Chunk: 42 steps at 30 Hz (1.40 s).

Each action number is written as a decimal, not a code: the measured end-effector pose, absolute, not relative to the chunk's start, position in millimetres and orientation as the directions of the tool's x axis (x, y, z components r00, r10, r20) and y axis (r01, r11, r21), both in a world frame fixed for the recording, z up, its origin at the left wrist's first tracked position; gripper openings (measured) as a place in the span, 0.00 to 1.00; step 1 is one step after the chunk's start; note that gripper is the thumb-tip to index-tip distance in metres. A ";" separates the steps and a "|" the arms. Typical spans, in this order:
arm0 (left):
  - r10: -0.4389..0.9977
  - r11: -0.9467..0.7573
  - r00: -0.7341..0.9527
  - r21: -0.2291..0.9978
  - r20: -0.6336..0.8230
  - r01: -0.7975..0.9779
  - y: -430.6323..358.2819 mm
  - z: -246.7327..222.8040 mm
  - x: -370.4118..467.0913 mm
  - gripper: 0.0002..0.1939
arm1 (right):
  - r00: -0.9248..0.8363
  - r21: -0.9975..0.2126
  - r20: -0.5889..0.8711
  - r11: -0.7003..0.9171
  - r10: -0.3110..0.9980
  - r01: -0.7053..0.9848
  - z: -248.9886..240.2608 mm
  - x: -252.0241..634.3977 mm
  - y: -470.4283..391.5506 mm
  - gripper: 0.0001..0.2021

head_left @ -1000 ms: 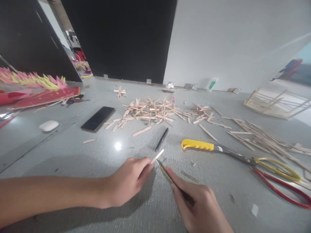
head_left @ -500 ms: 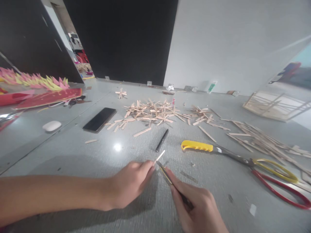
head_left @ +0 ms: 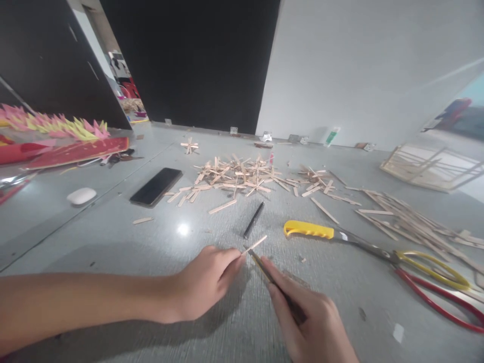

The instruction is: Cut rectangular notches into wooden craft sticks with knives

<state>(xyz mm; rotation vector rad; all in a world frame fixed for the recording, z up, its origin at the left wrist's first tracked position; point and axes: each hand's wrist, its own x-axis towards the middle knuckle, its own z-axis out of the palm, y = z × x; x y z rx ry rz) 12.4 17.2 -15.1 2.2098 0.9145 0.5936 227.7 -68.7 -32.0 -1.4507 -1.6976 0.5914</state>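
My left hand (head_left: pixel 206 285) pinches one end of a thin wooden stick (head_left: pixel 258 242), which points up and to the right just above the floor. Closed around a slim utility knife (head_left: pixel 262 267) with a dark body is my right hand (head_left: pixel 312 310). The knife's tip meets or nearly meets the stick beside my left fingertips; blur hides whether they touch. Just beyond lies a black pen (head_left: pixel 253 220). A pile of short wooden sticks (head_left: pixel 234 176) is scattered farther back.
To the right are a yellow-handled tool (head_left: pixel 308 229), shears with yellow and red handles (head_left: pixel 434 290) and long wooden strips (head_left: pixel 408 217). Leftward sit a phone (head_left: pixel 156 187), a white case (head_left: pixel 81 195) and red decorations (head_left: pixel 79 152). A stick frame (head_left: pixel 427 166) stands far right.
The stick now extends farther to the right past the knife's tip and lies at a flatter slant. My right hand and the knife have shifted slightly right.
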 end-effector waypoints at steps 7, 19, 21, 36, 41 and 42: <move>0.727 -0.545 0.669 0.723 0.156 0.424 20.5 -14.5 12.2 0.19 | -0.008 -0.807 0.237 0.202 0.971 0.555 -32.0 226.9 -69.4 0.21; 0.721 -0.564 0.669 0.714 0.180 0.415 20.8 -14.8 12.2 0.18 | -0.020 -0.798 0.237 0.207 0.971 0.566 -27.7 225.6 -69.3 0.21; 0.720 -0.567 0.669 0.712 0.184 0.414 21.2 -14.7 12.5 0.18 | -0.007 -0.804 0.225 0.190 0.974 0.564 -27.9 225.7 -69.4 0.21; 0.727 -0.551 0.667 0.718 0.163 0.426 19.7 -14.6 10.5 0.18 | -0.036 -0.799 0.238 0.217 0.971 0.561 -25.7 226.5 -67.7 0.21; 0.727 -0.547 0.669 0.721 0.158 0.425 20.7 -14.0 11.0 0.19 | -0.086 -0.779 0.218 0.226 0.972 0.584 -26.4 226.3 -67.4 0.22; 0.727 -0.547 0.668 0.721 0.159 0.425 20.8 -14.2 11.2 0.19 | -0.092 -0.781 0.208 0.222 0.974 0.584 -27.0 226.2 -67.6 0.22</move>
